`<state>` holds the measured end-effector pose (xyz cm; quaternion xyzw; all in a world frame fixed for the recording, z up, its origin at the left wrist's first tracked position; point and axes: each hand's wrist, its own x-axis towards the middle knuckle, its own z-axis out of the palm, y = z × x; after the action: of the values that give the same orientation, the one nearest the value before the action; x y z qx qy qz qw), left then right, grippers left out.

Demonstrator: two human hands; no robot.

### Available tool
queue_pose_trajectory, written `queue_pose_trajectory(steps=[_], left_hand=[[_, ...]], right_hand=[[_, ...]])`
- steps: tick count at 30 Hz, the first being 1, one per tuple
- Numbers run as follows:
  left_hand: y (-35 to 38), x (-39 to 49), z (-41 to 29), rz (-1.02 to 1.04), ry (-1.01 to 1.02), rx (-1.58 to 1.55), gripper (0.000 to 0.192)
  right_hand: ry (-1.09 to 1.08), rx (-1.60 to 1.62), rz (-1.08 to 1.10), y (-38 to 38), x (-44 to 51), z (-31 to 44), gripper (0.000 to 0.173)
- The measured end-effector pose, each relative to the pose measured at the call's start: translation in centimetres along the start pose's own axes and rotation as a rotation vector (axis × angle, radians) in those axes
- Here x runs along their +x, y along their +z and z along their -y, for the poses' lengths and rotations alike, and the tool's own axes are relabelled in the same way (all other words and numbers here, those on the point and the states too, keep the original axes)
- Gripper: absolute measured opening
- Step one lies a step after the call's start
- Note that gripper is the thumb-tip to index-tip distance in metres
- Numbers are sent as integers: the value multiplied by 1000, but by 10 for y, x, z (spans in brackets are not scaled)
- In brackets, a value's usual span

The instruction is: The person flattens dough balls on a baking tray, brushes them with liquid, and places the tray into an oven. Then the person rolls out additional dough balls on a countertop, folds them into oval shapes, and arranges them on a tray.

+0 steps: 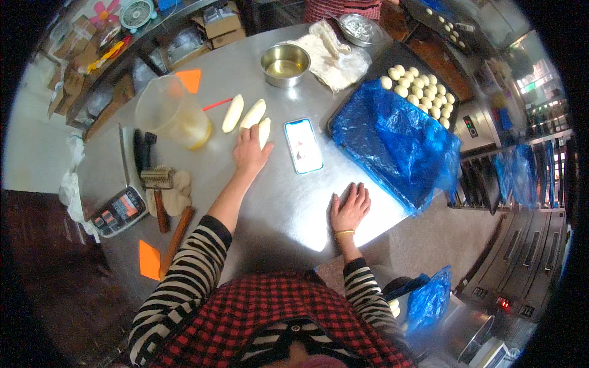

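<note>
My left hand lies over the near ends of two pale, elongated dough pieces on the steel table; whether its fingers grip them cannot be told. A third dough piece lies just left of them, beside a thin red stick. Flat on the table near its right edge rests my right hand, palm down and holding nothing, its fingers slightly apart. Between and beyond the two hands lies a phone with a lit screen.
Right: a black tray of dough balls partly under blue plastic. Far side: a metal bowl, a cloth. Left: a plastic jug, a digital scale, a spiked roller, a wooden rolling pin. A person stands across the table.
</note>
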<state>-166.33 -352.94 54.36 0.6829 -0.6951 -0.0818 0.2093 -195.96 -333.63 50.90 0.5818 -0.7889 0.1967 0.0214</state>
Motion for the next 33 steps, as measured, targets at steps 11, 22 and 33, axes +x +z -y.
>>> queue_pose_trajectory(steps=[11, 22, 33], left_hand=[[-45, -189, 58, 98, 202, -4, 68], [-52, -220, 52, 79, 256, 7, 61], [-47, -235, 68, 4, 325, -22, 59]], right_hand=[[-1, -3, 12, 2, 1, 0, 72], [14, -15, -21, 9, -1, -2, 80], [241, 689, -447, -4, -179, -157, 63]])
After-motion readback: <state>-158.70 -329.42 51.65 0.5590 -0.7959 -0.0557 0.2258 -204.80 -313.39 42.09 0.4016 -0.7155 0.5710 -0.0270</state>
